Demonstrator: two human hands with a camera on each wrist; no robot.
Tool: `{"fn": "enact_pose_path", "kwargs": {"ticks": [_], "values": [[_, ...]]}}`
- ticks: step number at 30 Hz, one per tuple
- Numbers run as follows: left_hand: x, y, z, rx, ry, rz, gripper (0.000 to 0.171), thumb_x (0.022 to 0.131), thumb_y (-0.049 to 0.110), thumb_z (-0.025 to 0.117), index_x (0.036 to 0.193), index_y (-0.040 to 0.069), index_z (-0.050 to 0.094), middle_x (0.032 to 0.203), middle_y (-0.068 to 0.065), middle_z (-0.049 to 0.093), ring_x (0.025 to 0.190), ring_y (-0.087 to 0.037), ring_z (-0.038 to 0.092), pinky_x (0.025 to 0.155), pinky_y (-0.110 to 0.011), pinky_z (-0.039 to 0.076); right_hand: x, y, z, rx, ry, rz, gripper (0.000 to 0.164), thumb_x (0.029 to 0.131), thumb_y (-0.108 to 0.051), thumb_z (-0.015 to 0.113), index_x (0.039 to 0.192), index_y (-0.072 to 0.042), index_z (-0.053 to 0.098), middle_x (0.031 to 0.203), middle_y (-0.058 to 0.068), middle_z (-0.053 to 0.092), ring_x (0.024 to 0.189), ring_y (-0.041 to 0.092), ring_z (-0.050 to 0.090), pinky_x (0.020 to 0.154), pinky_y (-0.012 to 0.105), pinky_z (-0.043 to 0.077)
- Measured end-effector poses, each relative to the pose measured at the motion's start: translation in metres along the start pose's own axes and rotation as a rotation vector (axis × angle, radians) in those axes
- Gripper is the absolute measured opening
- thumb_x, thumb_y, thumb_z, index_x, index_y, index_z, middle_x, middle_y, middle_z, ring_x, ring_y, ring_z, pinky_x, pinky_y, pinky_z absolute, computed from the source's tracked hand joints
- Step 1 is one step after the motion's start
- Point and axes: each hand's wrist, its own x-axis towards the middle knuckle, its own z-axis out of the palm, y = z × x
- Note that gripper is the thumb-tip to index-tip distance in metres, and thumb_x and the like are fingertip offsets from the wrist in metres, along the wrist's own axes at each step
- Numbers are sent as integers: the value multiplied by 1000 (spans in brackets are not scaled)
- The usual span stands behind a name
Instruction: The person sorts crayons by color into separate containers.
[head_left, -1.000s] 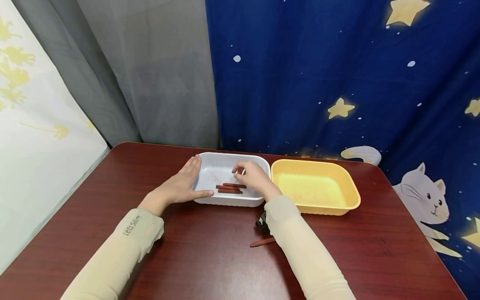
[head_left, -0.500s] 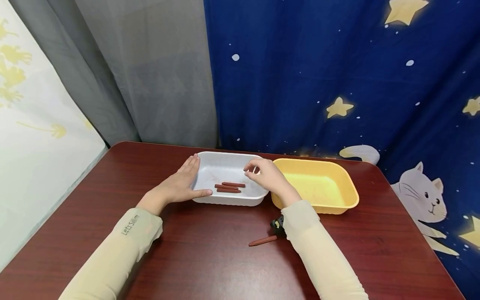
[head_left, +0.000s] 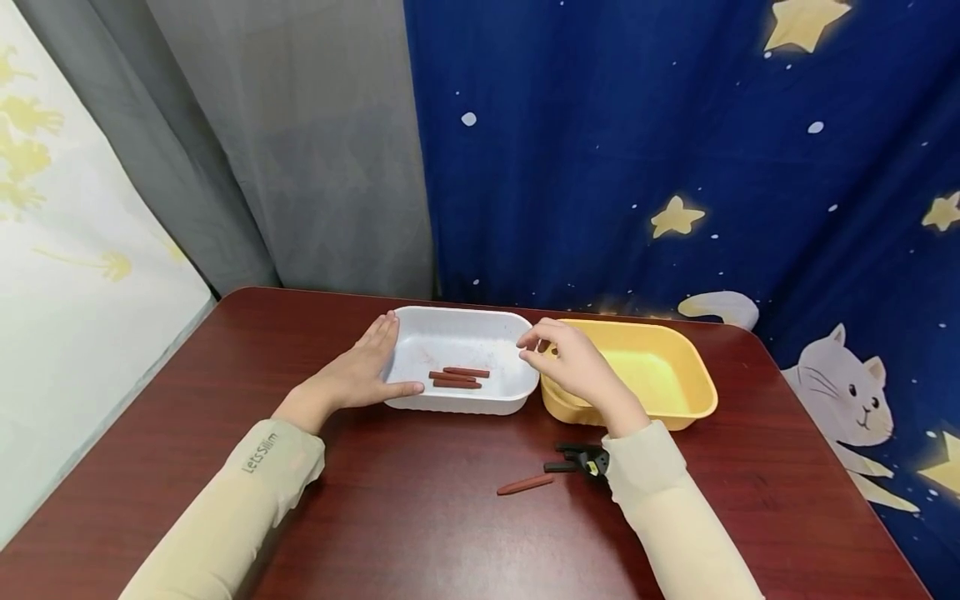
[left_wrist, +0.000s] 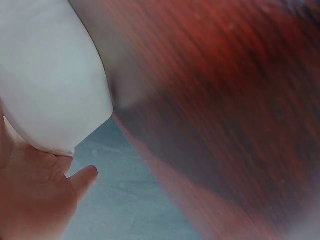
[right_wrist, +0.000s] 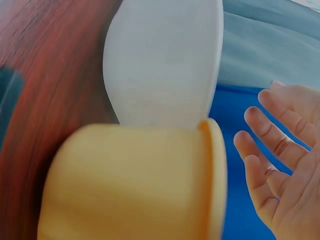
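Note:
My left hand (head_left: 356,367) rests against the left side of the white bin (head_left: 453,402), its fingers straight along the rim and its thumb over the front edge. Three reddish-brown, crayon-like sticks (head_left: 457,383) lie together on that bin's floor. Over the place where the white bin meets the yellow bin (head_left: 630,417) hovers my right hand (head_left: 570,358), fingers loosely bent. The right wrist view shows that same hand (right_wrist: 290,160) with nothing in it. A fourth such stick (head_left: 525,484) lies on the table, beside a black tool (head_left: 577,460) with yellow marks, partly hidden by my right sleeve.
The bins stand side by side near the back edge of the dark red wooden table (head_left: 420,517). Behind them hang a grey curtain (head_left: 315,167) and a blue curtain (head_left: 570,167) with stars. A white panel (head_left: 67,333) borders the table's left.
My right hand has moved right, from above the sticks in the white bin to the yellow bin's left rim. More of the black tool shows. My left hand stays in place.

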Motion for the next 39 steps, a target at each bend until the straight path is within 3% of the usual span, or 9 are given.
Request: {"fn": "enact_pose_path", "kwargs": {"ticks": [6,13,19,28,39], "values": [[0,2,0,21,5,6,120,84,72,59,156,-7,4,167,-21,-1,155,-37,2,125,-52,13,-19,-1,-9,6,15,-13,11,93,-15,68,101,-12,74,98,3,68,91,19,59,80,38,50],[-1,-1,2,16,5,3,120,84,73,58,156,-7,4,167,-21,-2,155,-36,1,125,-52,13,-40,-4,-4,18,0,-54,10,92,-14,70,102,-15,75,94,-3,67,92,15,60,82,44,52],[-1,-2,2,16,7,-4,121,84,74,58,157,-6,4,167,-20,-3,156,-35,0,125,-52,12,-57,-8,9,-6,-15,-111,12,90,-16,73,102,-15,75,99,-8,69,95,10,61,85,34,52],[2,-1,1,23,9,4,121,83,74,59,157,-6,5,167,-19,-1,156,-35,2,125,-52,13,-74,-10,22,-81,-170,-171,13,93,-20,70,105,-16,73,100,-10,68,96,8,60,87,30,51],[2,0,2,31,-1,-2,121,83,74,58,157,-6,4,167,-19,-3,156,-35,0,125,-51,12,-82,-4,32,-140,-379,-156,11,92,-20,71,102,-17,74,95,-10,66,92,7,60,84,26,51]]}}
